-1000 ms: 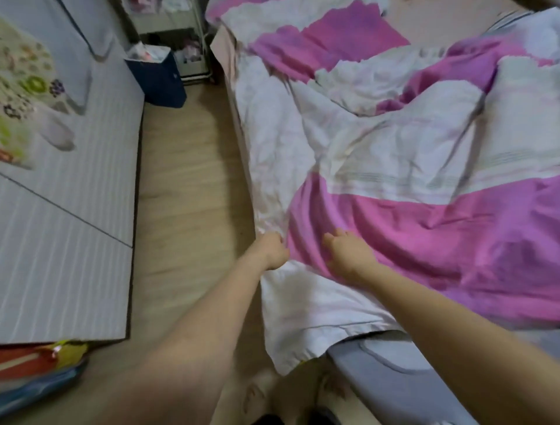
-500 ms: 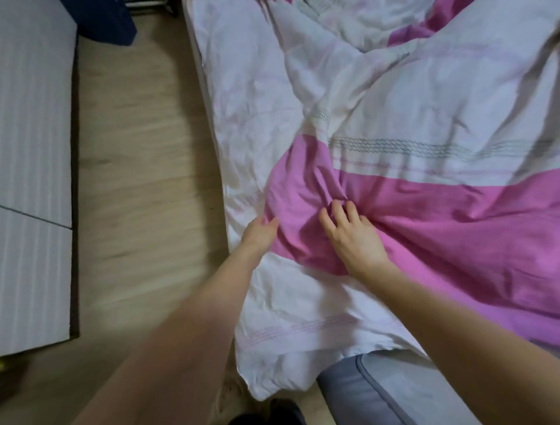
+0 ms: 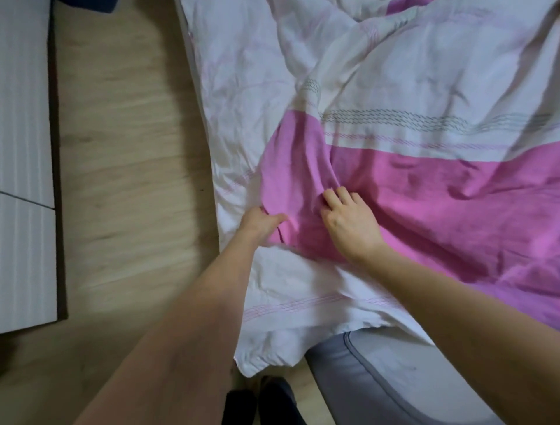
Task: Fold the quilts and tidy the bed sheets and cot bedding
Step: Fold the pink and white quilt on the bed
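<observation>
A rumpled pink-and-white quilt (image 3: 409, 100) covers the bed and hangs over its left side and near corner. My left hand (image 3: 261, 220) is at the left edge of the pink band, fingers curled into a fold of the quilt. My right hand (image 3: 348, 223) lies just to the right on the pink band, fingers bent and pinching a ridge of the fabric. A grey mattress corner (image 3: 378, 379) shows below the quilt's hem.
Wooden floor (image 3: 127, 188) runs along the bed's left side. A pale striped mat or panel (image 3: 24, 151) lies on the floor at far left. Dark slippers or feet (image 3: 263, 403) show at the bottom edge. A dark blue object (image 3: 91, 2) peeks in at top left.
The view has dropped and moved closer to the quilt. Both hands slid forward onto the pink band; the right hand's fingers have bunched the fabric into a ridge.
</observation>
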A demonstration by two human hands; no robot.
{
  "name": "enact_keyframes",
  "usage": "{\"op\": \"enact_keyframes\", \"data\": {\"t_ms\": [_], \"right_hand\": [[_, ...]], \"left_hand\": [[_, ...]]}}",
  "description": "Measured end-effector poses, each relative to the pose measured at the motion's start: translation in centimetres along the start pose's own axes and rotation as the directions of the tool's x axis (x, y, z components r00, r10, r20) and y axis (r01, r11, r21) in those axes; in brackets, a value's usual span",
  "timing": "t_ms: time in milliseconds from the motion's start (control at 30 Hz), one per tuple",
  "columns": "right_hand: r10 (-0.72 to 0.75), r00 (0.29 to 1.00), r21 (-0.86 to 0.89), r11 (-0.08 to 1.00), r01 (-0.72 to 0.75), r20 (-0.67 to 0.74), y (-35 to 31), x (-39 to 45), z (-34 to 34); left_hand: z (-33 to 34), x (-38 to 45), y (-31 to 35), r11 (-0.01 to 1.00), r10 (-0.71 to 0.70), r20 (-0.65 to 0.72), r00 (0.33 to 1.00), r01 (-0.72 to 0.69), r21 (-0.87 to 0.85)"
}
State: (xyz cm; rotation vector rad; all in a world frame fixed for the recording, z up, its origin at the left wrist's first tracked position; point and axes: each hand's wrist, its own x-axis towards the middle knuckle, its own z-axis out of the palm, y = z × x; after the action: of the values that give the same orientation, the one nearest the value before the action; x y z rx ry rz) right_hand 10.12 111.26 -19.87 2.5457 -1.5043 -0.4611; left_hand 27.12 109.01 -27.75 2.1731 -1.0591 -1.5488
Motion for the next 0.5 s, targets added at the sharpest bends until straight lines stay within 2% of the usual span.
{"op": "enact_keyframes", "data": {"t_ms": [100, 167, 200, 267, 333, 367, 433, 500], "right_hand": [[0.138, 0.99, 0.257, 0.956, -0.138, 0.019, -0.6, 0.2, 0.3], [0.228, 0.973, 0.38, 0.897, -0.224, 0.037, -1.8, -0.6, -0.4], [0.223, 0.974, 0.445, 0.869, -0.217, 0.039, -2.3, -1.0, -0.7], [0.152, 0.98, 0.544, 0.816, -0.196, 0.126, -3.2, -1.2, -2.3], [0.061, 0.975, 0.558, 0.811, -0.173, 0.214, -4.2, -1.4, -5.0], [0.034, 0.975, 0.514, 0.845, -0.147, 0.222, -4.9, -1.4, -6.5], [0.039, 0.981, 0.396, 0.911, -0.112, 0.189, -6.8, -1.6, -9.0], [0.118, 0.988, 0.431, 0.89, -0.15, 0.1, -8.0, -0.9, -11.2]], "left_hand": [[0.1, -1.5, 1.1, 0.964, 0.062, -0.041, 0.997, -0.07, -0.256], [-0.6, -3.5, 2.1, 0.869, 0.023, -0.002, 1.0, -0.021, -0.495], [-1.1, -4.5, 2.5, 0.812, 0.002, 0.059, 0.998, 0.033, -0.583], [-3.3, -6.2, 2.6, 0.787, -0.042, 0.116, 0.992, 0.104, -0.608], [-6.6, -7.7, 2.1, 0.817, -0.065, 0.001, 0.998, 0.053, -0.574], [-8.6, -8.6, 1.8, 0.831, -0.06, -0.071, 0.996, 0.01, -0.556], [-12.1, -10.8, 1.9, 0.841, -0.02, -0.151, 0.988, -0.065, -0.538], [-14.6, -12.0, 2.8, 0.832, 0.017, -0.233, 0.972, -0.143, -0.536]]}}
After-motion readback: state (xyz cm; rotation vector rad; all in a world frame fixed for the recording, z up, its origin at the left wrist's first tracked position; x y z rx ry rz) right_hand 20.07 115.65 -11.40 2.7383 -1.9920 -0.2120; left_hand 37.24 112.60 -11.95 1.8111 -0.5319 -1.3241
